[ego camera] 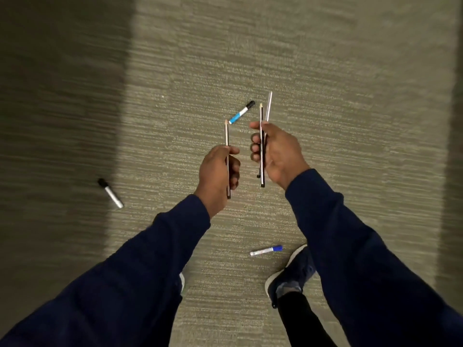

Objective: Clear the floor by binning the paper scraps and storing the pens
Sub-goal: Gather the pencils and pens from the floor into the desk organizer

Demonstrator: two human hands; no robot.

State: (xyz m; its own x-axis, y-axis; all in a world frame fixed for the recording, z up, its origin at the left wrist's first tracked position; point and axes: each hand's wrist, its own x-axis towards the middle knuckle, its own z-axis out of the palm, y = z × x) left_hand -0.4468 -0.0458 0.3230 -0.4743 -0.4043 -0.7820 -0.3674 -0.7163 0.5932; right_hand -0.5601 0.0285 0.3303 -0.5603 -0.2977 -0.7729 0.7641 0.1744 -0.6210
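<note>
I see the left hand [219, 171] near centre frame, fingers curled and thumb pressed onto one pencil [227, 146], which stands roughly upright with its tip toward 12 o'clock. Just at its 3 o'clock, apart from it, the right hand [275, 151] has its fingers wrapped around a small bundle [262, 146]: a dark pencil, a thin pale stick and what looks like a third piece, too blurred to name.

Three markers lie on the carpet [350, 96]: a blue-barrelled one [241, 112] at 12 o'clock from the hands, a grey one [110, 193] out at 9 o'clock, and a blue-capped one [266, 250] at 6 o'clock, close to the right shoe [290, 274]. I see no paper scraps, bin or pen holder.

My worries: the bundle is held loosely mid-length, so passing the single pencil across could let one slide out. A step could land on the blue-capped marker and roll it. Bending with both hands full risks dropping everything.
</note>
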